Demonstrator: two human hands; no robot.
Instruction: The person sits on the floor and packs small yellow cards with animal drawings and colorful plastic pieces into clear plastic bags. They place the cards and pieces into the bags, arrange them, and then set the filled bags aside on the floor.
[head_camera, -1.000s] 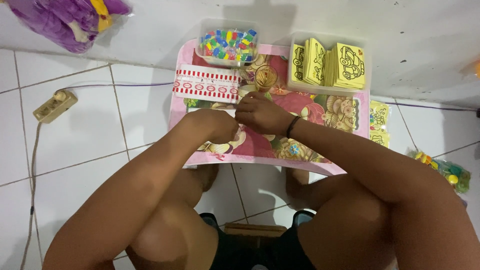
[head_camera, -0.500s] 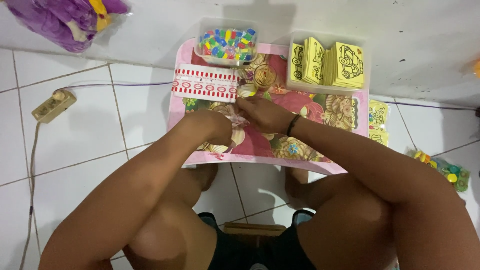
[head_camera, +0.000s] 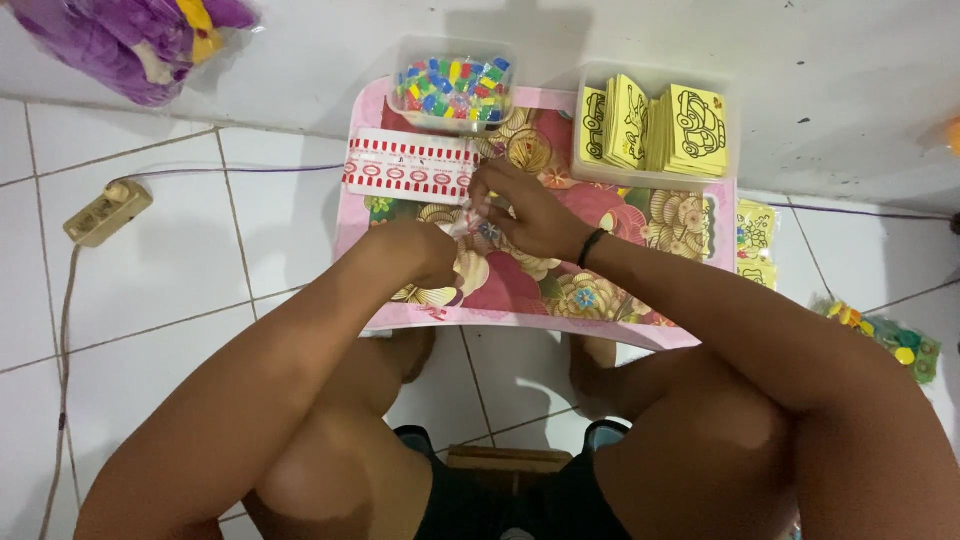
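Observation:
My left hand (head_camera: 415, 250) and my right hand (head_camera: 525, 212) meet over the middle of a small pink flowered table (head_camera: 520, 290). Between the fingertips is a small clear plastic packet (head_camera: 468, 222); both hands pinch it. A black band circles my right wrist. Just beyond the hands lies a red-and-white striped card strip (head_camera: 410, 167). A small round clear cup (head_camera: 529, 150) stands past my right fingers. What is inside the packet is hidden.
A clear box of several coloured small pieces (head_camera: 452, 84) sits at the table's far edge, a clear box of yellow picture cards (head_camera: 655, 125) to its right. On the tiled floor: a power strip (head_camera: 107, 212), a purple bag (head_camera: 130, 40), more yellow cards (head_camera: 755, 240), a packet of coloured pieces (head_camera: 885, 335).
Both hands stay together at the table's middle; the right hand has shifted slightly toward the striped strip while working the small packet.

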